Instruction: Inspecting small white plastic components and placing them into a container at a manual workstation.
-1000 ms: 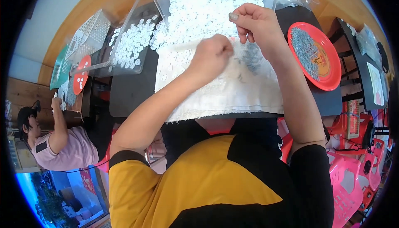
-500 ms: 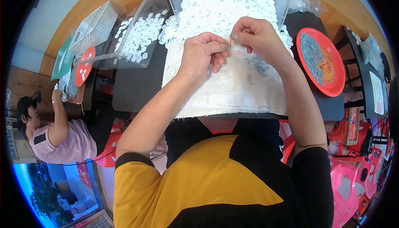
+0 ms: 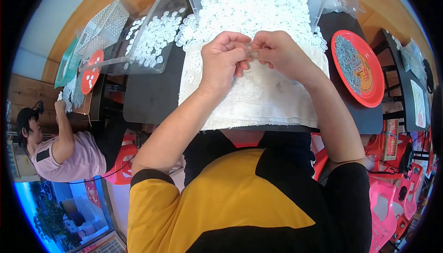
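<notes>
Over a whitish cloth point(image 3: 272, 110), my two hands meet with fingertips almost touching. My left hand point(image 3: 226, 59) is closed in a pinch of thumb and forefinger, its lower fingers curled. My right hand point(image 3: 281, 54) pinches from the other side, knuckles up. Whatever sits between the fingertips is too small to make out. Just beyond the hands lies a large heap of small white oval pieces point(image 3: 254, 8). A few loose white pieces rest on the cloth beside my left hand.
To the right is a red plate point(image 3: 376, 84) with many thin grey pieces point(image 3: 347, 61). At left, a clear plastic bin point(image 3: 138, 63) stands near more white pieces point(image 3: 159, 36), a white basket point(image 3: 104, 27) and a green basket point(image 3: 68, 63). A co-worker point(image 3: 69, 153) sits further left.
My right hand has come down and left, closing the gap to my left hand. A thin orange-red bit seen between the fingertips is now out of sight.
</notes>
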A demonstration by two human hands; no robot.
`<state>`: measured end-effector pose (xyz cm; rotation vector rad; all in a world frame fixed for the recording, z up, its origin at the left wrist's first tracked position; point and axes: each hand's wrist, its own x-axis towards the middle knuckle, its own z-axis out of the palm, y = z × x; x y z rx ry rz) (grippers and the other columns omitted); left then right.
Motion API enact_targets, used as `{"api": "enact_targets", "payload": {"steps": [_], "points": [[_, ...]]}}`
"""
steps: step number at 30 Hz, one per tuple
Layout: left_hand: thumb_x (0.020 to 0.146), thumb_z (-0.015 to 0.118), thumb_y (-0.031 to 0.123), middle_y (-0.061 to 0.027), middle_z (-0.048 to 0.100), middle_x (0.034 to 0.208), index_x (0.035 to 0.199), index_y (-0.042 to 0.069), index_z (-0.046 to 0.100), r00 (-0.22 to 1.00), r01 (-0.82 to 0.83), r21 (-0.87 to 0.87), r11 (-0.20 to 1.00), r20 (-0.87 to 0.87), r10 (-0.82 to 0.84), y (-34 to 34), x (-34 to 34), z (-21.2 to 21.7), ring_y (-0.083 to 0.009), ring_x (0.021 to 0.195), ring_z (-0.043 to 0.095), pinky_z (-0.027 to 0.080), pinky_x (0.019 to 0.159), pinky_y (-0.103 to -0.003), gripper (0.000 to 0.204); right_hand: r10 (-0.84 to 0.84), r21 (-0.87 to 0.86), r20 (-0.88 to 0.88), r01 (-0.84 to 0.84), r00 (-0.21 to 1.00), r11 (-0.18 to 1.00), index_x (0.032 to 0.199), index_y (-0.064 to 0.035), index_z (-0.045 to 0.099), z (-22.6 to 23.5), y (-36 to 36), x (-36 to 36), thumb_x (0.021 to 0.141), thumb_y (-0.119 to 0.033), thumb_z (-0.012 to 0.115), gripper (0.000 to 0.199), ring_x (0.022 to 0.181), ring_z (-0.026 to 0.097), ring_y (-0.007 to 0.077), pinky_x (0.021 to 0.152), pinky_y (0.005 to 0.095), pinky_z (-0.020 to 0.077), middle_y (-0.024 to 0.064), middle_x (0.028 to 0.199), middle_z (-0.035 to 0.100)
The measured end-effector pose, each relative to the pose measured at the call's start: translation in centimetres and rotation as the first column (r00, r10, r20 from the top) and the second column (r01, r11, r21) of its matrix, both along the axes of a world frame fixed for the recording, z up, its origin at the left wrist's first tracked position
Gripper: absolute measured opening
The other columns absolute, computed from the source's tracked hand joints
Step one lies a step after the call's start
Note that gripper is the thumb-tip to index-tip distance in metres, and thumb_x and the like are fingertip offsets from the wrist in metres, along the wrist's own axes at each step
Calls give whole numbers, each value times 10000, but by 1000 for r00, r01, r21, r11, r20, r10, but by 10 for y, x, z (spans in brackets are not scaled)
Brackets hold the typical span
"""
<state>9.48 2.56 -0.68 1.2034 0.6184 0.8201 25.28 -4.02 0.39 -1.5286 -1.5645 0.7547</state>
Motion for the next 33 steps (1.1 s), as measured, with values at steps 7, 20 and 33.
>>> {"api": "enact_targets", "payload": {"steps": [7, 20, 33], "points": [[772, 600, -89, -64, 630, 735, 979, -29, 612, 997, 46, 140, 989, -60, -38, 2, -5, 0, -110, 551, 567, 395, 440, -216, 215, -25, -160, -104, 8, 994, 987, 782, -31, 573, 9, -2, -4, 824, -40, 528, 62, 559, 476, 70, 496, 227, 366, -6, 635, 515], [791, 598, 41, -63, 619, 667, 793, -22, 654, 981, 73, 67, 995, -184, -59, 7, -9, 5, -79, 514, 524, 369, 405, -217, 84, -55, -112, -75, 46, 996, 993, 822, -41, 570, 10, -4, -6, 884, -82, 536, 82, 589, 482, 69, 532, 221, 391, -8, 661, 530], [852, 608, 73, -119, 609, 689, 853, -53, 628, 982, 178, -129, 976, 90, -167, 17, -16, 7, -154, 467, 519, 360, 396, -254, 128, -26, 247, 27, 18, 999, 969, 939, -19, 631, 7, -4, -7, 879, -11, 621, 62, 719, 535, 58, 649, 203, 430, -11, 790, 612]]}}
